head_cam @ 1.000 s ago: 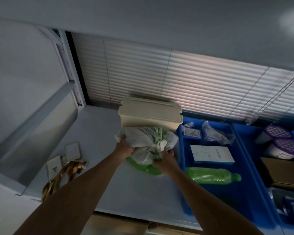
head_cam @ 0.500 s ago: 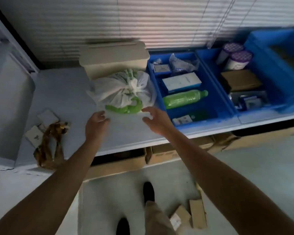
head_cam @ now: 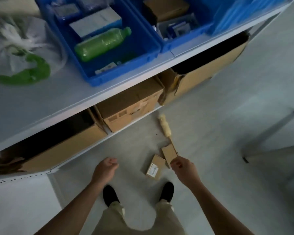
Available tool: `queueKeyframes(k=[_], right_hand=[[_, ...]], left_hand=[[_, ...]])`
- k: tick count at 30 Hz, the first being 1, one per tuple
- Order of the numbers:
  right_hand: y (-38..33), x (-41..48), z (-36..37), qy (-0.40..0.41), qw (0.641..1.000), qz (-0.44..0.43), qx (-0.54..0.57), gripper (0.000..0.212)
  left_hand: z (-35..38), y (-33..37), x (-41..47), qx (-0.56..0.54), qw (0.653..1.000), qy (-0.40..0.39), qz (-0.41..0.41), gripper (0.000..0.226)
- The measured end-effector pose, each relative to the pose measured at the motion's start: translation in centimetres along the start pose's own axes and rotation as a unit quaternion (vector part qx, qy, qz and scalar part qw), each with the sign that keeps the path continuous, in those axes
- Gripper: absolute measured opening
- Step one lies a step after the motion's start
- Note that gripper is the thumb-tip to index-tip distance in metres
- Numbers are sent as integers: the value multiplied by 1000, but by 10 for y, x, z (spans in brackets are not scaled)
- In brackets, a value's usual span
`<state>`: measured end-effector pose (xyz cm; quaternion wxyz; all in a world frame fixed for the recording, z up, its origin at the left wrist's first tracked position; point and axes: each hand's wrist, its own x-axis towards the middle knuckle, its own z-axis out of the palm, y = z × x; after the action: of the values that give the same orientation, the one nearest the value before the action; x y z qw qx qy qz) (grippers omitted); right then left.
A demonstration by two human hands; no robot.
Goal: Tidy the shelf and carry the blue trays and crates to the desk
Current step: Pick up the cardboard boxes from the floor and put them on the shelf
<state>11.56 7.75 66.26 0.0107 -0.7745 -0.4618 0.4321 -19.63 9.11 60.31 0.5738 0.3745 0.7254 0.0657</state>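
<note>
A blue tray [head_cam: 126, 69] sits on the grey shelf [head_cam: 58, 100] and holds a green bottle [head_cam: 102, 44] and a white box [head_cam: 95, 24]. To its right is a second blue tray [head_cam: 185, 41] with a brown box and packets, and a third blue crate [head_cam: 236, 17] shows at the upper right. A tied white plastic bag [head_cam: 22, 46] with something green inside lies left of the trays. My left hand [head_cam: 105, 170] and my right hand [head_cam: 183, 168] hang below the shelf edge over the floor, both loosely curled and holding nothing.
Cardboard boxes [head_cam: 131, 102] fill the lower shelf. On the floor lie two small cardboard boxes [head_cam: 154, 168] and a pale duster [head_cam: 165, 127], just ahead of my shoes. A metal table leg [head_cam: 270, 131] stands at the right.
Both hands let go of the white bag, which stays on the shelf, and dropped down to waist height. My view tilted down toward the floor.
</note>
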Motion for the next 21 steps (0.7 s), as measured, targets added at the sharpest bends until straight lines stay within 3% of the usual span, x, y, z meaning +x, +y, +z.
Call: queueKeyframes(k=[6, 12, 14, 19, 21], right_hand=[[161, 102, 16, -91, 989, 107, -49, 25], [301, 280, 109, -122, 979, 151, -65, 28], [337, 338, 152, -111, 981, 146, -67, 43], [413, 445, 267, -68, 975, 191, -91, 100], [437, 467, 305, -55, 971, 203, -109, 117]], left_hand=[[161, -15, 86, 54, 992, -34, -107, 40], [327, -60, 244, 113, 985, -47, -125, 9], [373, -83, 302, 117, 984, -42, -127, 17], [452, -178, 439, 125, 978, -69, -151, 81], [470, -225, 482, 110, 977, -61, -174, 80]])
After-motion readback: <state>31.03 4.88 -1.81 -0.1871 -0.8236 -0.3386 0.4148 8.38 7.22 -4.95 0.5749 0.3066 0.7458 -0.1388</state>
